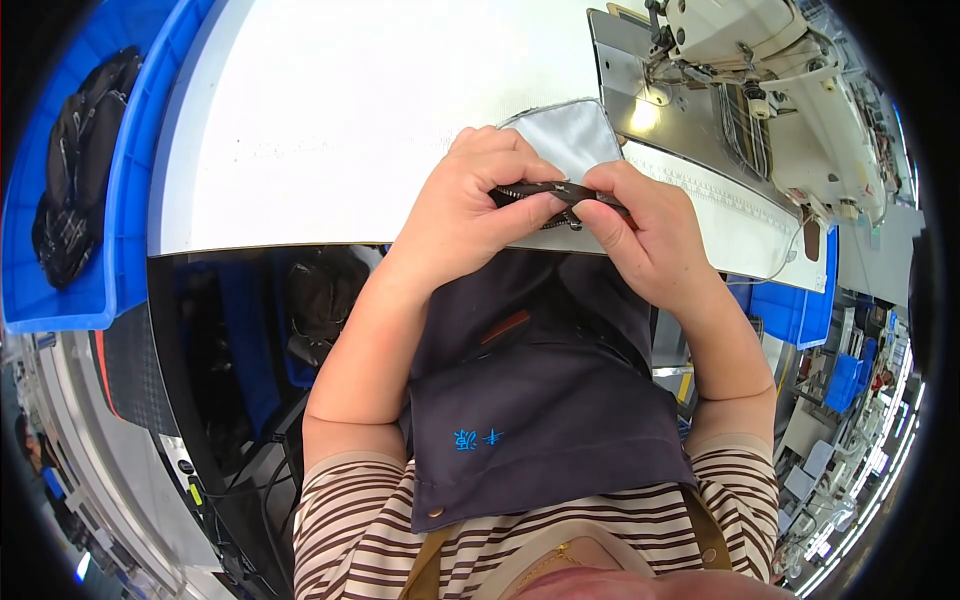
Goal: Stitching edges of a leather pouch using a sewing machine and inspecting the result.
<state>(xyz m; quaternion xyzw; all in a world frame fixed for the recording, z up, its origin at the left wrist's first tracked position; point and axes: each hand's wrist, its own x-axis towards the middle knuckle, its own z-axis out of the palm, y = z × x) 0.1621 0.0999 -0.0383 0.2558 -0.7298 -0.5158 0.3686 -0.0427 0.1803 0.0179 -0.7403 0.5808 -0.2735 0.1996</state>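
Observation:
Just above the front edge of the white table, my left hand (pixel 480 205) and my right hand (pixel 655 235) are closed on a dark zipper (pixel 540 190), thumbs toward me. Its toothed edge shows between the fingers, and the strip looks folded or bunched. Beyond my fingertips a silvery grey fabric panel (pixel 568 132) with a dark edge lies on the table. It appears joined to the zipper, though my fingers hide where they meet.
A sewing machine (pixel 740 40) stands at the far right on a metal plate, with a ruler strip (pixel 690 178) beside it. On the left, a blue bin (pixel 125 190) holds a black bundle (pixel 80 170). Another blue bin (pixel 790 312) sits lower right. My dark apron (pixel 540 410) hangs beneath my hands.

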